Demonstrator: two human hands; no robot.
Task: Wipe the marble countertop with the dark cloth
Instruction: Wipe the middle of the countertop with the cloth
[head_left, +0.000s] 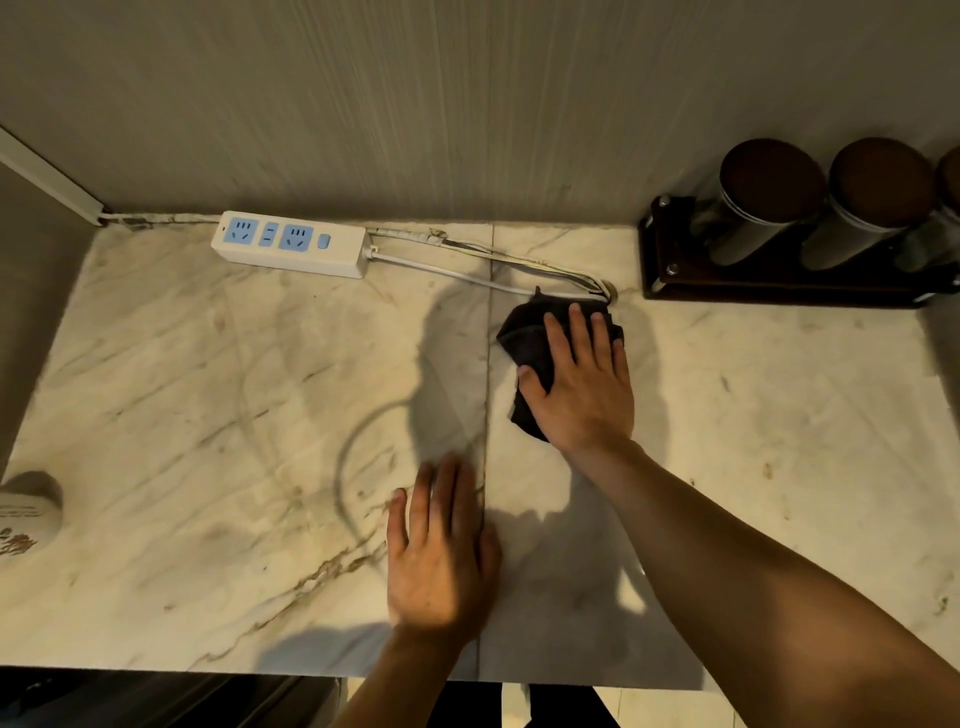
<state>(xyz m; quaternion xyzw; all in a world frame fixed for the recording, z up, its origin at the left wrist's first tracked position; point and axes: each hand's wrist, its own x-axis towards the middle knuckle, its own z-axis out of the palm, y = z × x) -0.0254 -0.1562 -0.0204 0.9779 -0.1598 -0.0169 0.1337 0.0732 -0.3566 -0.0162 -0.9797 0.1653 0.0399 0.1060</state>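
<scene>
The marble countertop is pale with brown veins and a straight seam down its middle. A dark cloth, crumpled, lies right of the seam toward the back. My right hand lies flat on the cloth with fingers spread, pressing it onto the marble; much of the cloth is hidden under the palm. My left hand rests flat on the bare marble near the front edge, just left of the seam, holding nothing.
A white power strip with blue sockets lies at the back wall; its white cable runs right to a hole just behind the cloth. A dark rack holding cylindrical jars stands at the back right. A pale rounded object sits at the left edge.
</scene>
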